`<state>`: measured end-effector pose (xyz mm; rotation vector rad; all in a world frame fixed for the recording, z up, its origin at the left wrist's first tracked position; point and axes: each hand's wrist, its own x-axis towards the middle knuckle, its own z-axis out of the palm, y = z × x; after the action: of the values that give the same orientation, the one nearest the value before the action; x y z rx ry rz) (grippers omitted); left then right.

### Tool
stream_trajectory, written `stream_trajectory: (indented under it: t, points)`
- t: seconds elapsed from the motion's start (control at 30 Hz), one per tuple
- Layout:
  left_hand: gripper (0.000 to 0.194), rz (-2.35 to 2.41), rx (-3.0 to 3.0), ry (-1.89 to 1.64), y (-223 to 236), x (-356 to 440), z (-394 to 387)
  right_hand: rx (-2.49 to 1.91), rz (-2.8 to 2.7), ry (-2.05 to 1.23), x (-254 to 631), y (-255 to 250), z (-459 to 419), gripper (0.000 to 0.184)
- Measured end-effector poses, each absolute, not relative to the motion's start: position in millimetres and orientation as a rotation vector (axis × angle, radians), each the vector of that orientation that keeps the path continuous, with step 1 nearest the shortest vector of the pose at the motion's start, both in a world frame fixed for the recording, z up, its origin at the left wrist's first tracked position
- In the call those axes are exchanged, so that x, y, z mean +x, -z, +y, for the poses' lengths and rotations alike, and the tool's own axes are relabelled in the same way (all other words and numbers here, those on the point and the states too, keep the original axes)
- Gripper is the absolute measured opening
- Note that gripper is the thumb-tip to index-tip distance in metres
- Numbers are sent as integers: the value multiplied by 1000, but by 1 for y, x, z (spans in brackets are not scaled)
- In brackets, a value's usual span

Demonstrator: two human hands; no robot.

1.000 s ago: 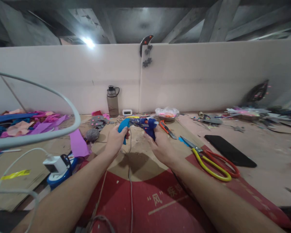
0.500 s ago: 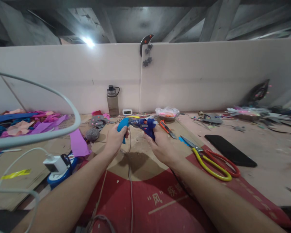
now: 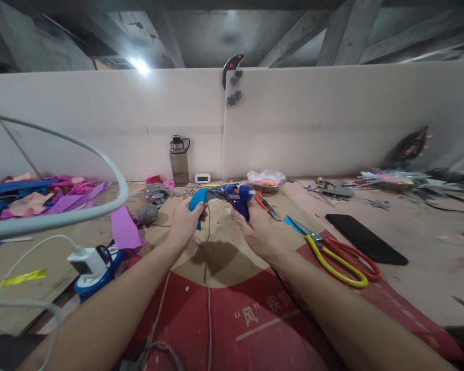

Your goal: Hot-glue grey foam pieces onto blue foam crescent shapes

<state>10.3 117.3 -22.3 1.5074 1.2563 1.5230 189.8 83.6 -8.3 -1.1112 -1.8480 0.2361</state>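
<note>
A smooth white upright panel [image 3: 313, 123] spans the rear of the work area. A red-and-tan printed cardboard sheet [image 3: 235, 293] covers the bench surface below the hands. A thick white looped tube [image 3: 42, 224] enters at the far left, in the foreground. Long-bladed metal scissors with one yellow and one red handle [image 3: 314, 238] lie to the right of the hands. A flat black rectangular phone [image 3: 365, 239] lies beside them, on their right. A translucent grey bottle with a black cap and carry loop [image 3: 180, 167] stands upright near the panel.

Both bare hands are raised above the cardboard, each in a grasp: the right hand [image 3: 257, 226] is wrapped around a handle, and the left hand [image 3: 183, 219] is in a thumb-and-finger pinch. The right holds a blue pistol-shaped glue gun [image 3: 237, 196], nozzle directed at the left hand. The left holds a curved bright-blue strip [image 3: 198, 198] at the nozzle tip; whether the two touch cannot be determined. An orange-handled utility knife with a metal blade [image 3: 268, 208] lies beyond the right hand. A grey ball of yarn [image 3: 147, 214] rests left of the left hand. A small white digital display unit [image 3: 202, 179] sits just right of the bottle.
</note>
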Motion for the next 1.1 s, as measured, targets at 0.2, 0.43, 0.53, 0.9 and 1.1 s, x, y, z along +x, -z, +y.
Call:
stream_trajectory:
  t: [0.2, 0.43, 0.53, 0.9, 1.1]
  points:
    - [20, 1229, 1501, -1517, 23, 11, 117, -1085, -1820, -235, 190, 9, 85, 29]
    - [18, 1213, 1535, -1515, 23, 12, 116, -1050, -1812, -248, 191, 9, 86, 27]
    - [18, 1232, 1531, -1520, 22, 12, 116, -1043, -1817, -235, 191, 8, 86, 28]
    - [18, 1244, 1525, -1537, 22, 8, 118, -1085, -1873, -269, 190, 10, 84, 32]
    - [17, 1235, 1513, -1565, 22, 6, 118, -1065, -1898, -270, 188, 11, 84, 33]
